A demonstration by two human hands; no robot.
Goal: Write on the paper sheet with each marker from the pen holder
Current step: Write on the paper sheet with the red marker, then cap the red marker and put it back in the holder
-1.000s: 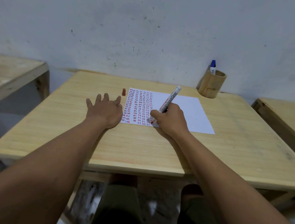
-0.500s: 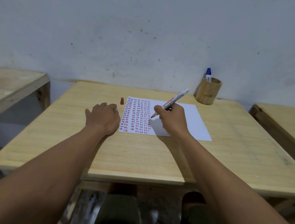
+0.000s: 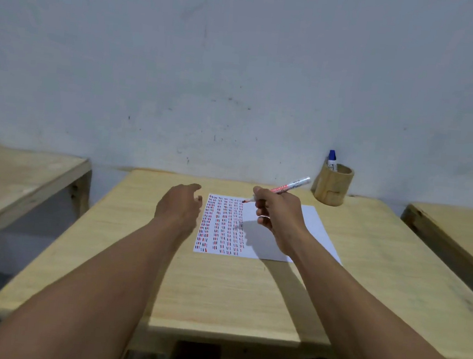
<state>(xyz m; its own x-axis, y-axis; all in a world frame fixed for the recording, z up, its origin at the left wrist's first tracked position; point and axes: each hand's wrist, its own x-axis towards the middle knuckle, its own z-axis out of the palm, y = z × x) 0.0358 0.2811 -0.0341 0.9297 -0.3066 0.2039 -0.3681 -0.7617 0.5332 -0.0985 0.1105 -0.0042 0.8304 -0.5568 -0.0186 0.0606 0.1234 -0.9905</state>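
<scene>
A white paper sheet (image 3: 308, 228) lies on the wooden table (image 3: 220, 289), its left half filled with rows of short red and blue marks. My right hand (image 3: 276, 215) is raised above the sheet and holds an uncapped red marker (image 3: 283, 189), tip pointing left over the top rows. My left hand (image 3: 180, 204) hovers just left of the sheet's top corner, fingers curled loosely; the small red cap (image 3: 199, 198) peeks out at its fingertips. A wooden pen holder (image 3: 333, 186) stands at the back right with a blue-capped marker (image 3: 332, 160) in it.
A grey-white wall rises right behind the table. Another wooden table (image 3: 14, 183) stands to the left and a third one (image 3: 459, 230) to the right, each across a narrow gap. My knees show under the front edge.
My right hand has lifted the red marker off the sheet's lower rows and moved it toward the top. My left hand has risen from the table and reached forward to the red cap.
</scene>
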